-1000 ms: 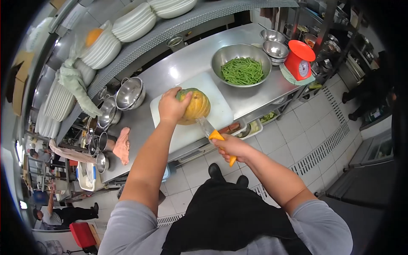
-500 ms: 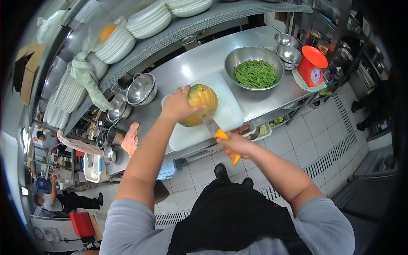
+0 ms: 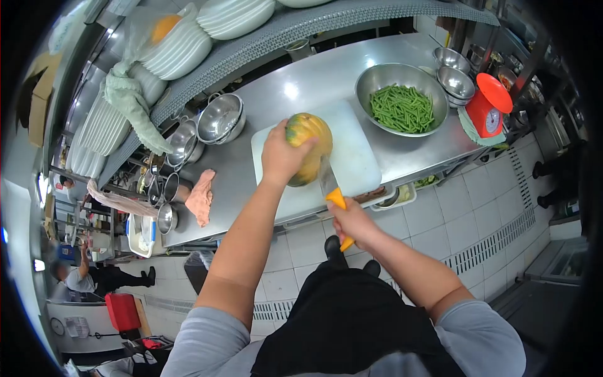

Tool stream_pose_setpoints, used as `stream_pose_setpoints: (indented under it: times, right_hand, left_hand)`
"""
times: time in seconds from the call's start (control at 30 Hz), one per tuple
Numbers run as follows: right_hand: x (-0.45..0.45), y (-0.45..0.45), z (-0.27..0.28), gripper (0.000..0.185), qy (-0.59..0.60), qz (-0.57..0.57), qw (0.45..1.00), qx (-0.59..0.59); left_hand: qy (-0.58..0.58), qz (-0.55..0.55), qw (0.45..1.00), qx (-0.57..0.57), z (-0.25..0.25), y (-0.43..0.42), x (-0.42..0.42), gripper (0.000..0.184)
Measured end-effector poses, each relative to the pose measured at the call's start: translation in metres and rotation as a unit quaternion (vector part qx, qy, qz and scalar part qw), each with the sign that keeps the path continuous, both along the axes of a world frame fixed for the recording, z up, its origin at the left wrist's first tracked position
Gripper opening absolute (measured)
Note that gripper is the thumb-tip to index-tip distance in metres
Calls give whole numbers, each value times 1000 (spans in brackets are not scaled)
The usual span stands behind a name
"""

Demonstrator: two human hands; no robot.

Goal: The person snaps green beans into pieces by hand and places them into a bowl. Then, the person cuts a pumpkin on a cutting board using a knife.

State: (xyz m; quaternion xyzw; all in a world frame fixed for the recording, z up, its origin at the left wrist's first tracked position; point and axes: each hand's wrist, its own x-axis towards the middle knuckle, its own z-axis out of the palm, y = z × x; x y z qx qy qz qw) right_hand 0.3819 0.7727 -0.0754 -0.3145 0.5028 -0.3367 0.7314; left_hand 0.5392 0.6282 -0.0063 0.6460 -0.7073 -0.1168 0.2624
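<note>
A yellow-orange pumpkin [image 3: 314, 133] with greenish patches rests on a white cutting board [image 3: 358, 154]. My left hand [image 3: 281, 157] is closed round its near left side, the thumb lying across the top. In my right hand [image 3: 353, 223] is a knife [image 3: 336, 198] with a yellow-orange handle. Its blade meets the pumpkin's near right side, with the handle beyond the board's front edge. How deep the tip sits cannot be made out.
A steel bowl of cut green beans [image 3: 402, 108] stands right of the board, near stacked small bowls [image 3: 456, 83] and a red scale [image 3: 488, 113]. Steel bowls [image 3: 221, 119] and a pinkish cloth [image 3: 201, 198] lie left. Plates [image 3: 235, 19] line the shelf above. A person [image 3: 85, 276] stands far left.
The view has shifted, so the counter appears further right. The knife blade now stands more upright in the picture against the pumpkin's side. Both hands keep their hold.
</note>
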Motion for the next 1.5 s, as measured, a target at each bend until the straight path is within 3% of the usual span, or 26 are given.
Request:
stream_pose_setpoints:
  times: [0.2, 0.27, 0.3, 0.37, 0.53, 0.6, 0.67, 0.8, 0.87, 0.9, 1.07, 1.13, 1.17, 1.2, 1.27, 1.37, 1.4, 1.43, 1.47, 1.5]
  right_hand:
    - [1, 2, 11, 28, 31, 21, 999, -34]
    - [-36, -7, 21, 28, 114, 159, 979, -54]
    - [-54, -13, 25, 28, 116, 156, 980, -51]
    - [-81, -31, 36, 29, 105, 294, 950, -12]
    - [-62, -42, 32, 27, 86, 308, 947, 1]
    - [-34, -31, 21, 23, 90, 238, 967, -1]
    - [-29, -33, 26, 24, 85, 239, 967, 3]
    - [-15, -35, 31, 27, 48, 235, 971, 12]
    - [25, -22, 21, 27, 122, 155, 980, -35]
    - [35, -20, 20, 27, 100, 140, 984, -36]
    - [40, -31, 4, 30, 75, 205, 975, -45]
    - [90, -12, -7, 34, 143, 91, 983, -69]
    - [90, -15, -10, 35, 172, 90, 978, -78]
    - [78, -31, -2, 35, 172, 91, 976, -92]
    - [33, -52, 8, 33, 173, 229, 953, -94]
    - [-32, -77, 13, 26, 69, 309, 948, -42]
    - [-50, -80, 22, 23, 53, 326, 944, -29]
    - [-67, -84, 19, 23, 53, 322, 945, -24]
    - [-82, -86, 14, 23, 21, 337, 941, 19]
    - [-93, -90, 13, 23, -8, 352, 934, 59]
  left_hand:
    - [65, -17, 997, 23, -10, 0, 38, 87]
    - [75, -96, 993, 8, -15, 6, 47, 85]
    - [78, -99, 992, 10, -14, 8, 47, 85]
    - [27, -187, 982, -17, -10, 11, 47, 84]
    - [48, -152, 987, -25, -13, 3, 47, 82]
    - [51, -136, 989, -38, -12, 3, 47, 81]
    - [1, -156, 987, -41, -4, 0, 50, 80]
    - [43, -101, 994, -9, -16, -9, 57, 79]
    - [100, -3, 995, -31, -24, -13, 62, 82]
    - [98, -11, 995, -22, -18, -10, 66, 82]
    - [105, 52, 992, -47, -36, -12, 71, 84]
    - [139, 139, 980, -21, -31, -21, 70, 90]
    - [143, 141, 979, -38, -26, -27, 72, 90]
    - [140, 173, 975, -28, -27, -29, 73, 91]
    - [134, 199, 971, -2, -31, -13, 76, 92]
    - [65, 173, 981, 52, -6, 4, 75, 91]
    - [-36, -21, 998, -43, 5, 11, 81, 91]
    - [-133, -212, 959, -134, 12, 16, 83, 90]
    - [-128, -214, 960, -129, 15, 14, 80, 90]
    - [-186, -317, 920, -136, 20, 4, 76, 86]
